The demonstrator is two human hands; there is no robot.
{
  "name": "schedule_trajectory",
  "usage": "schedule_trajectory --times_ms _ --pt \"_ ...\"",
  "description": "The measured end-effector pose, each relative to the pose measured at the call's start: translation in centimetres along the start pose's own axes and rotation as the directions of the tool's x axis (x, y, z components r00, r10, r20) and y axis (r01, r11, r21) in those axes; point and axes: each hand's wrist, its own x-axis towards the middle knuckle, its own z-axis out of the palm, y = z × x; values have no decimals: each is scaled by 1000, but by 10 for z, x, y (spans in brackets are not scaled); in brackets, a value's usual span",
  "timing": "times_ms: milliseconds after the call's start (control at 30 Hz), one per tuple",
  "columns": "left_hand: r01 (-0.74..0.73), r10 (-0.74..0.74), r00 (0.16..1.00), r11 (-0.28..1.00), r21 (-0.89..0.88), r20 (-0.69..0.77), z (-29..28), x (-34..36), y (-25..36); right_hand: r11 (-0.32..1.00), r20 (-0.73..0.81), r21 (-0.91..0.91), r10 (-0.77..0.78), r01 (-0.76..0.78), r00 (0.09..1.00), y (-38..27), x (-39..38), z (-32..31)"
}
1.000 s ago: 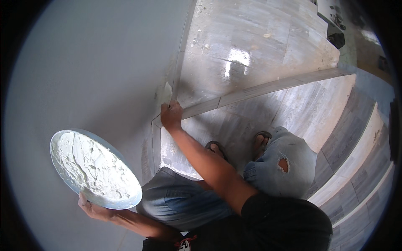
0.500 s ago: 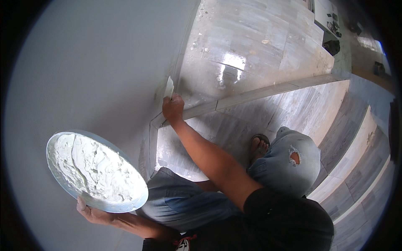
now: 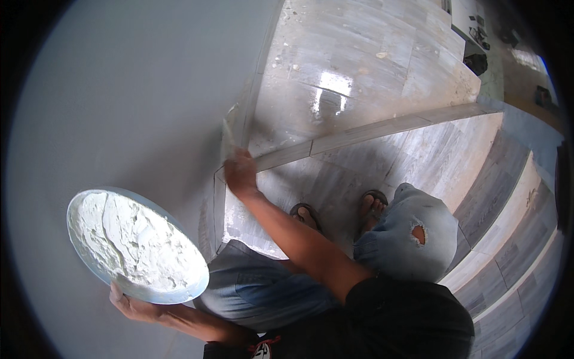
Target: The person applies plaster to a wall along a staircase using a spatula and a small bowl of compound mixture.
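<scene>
My left hand (image 3: 134, 306) holds up a light blue oval-looking basin (image 3: 190, 293) from below by its near edge, thumb against the outside. Thick white putty (image 3: 140, 242) with ridges and hollows fills much of it. My right arm reaches forward, and my right hand (image 3: 241, 173) is closed around a putty knife (image 3: 229, 133), slightly blurred. The knife's pale blade lies against or very close to the grey wall (image 3: 149, 90), just above the skirting at the floor. Most of its handle is hidden in my fist.
A raised wood-look tiled floor (image 3: 359, 54) with white specks ends at a step edge (image 3: 371, 130). My sandalled feet (image 3: 372, 203) stand on the lower level. More steps (image 3: 508, 251) descend at the right. Dark items (image 3: 475, 64) lie at the far right.
My right hand and the putty knife have moved a little left and nearer to me along the wall. My other foot has come into view. The basin has hardly moved.
</scene>
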Motion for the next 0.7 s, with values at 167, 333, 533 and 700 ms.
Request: schedule_trajectory --times_ms 167,333,533,700 --pt "11 -10 1000 994 -108 13 2 2 2 967 41 -83 244 -240 969 18 17 -26" --pt "-1 3 1000 995 -101 17 9 -3 9 977 -21 -90 194 -195 981 32 34 -10" --pt "128 -121 992 966 -225 44 11 -3 12 988 -26 -60 144 -145 989 23 52 2" --pt "29 -19 998 985 -170 58 4 2 5 999 -15 -13 41 -41 999 -2 -16 -4"
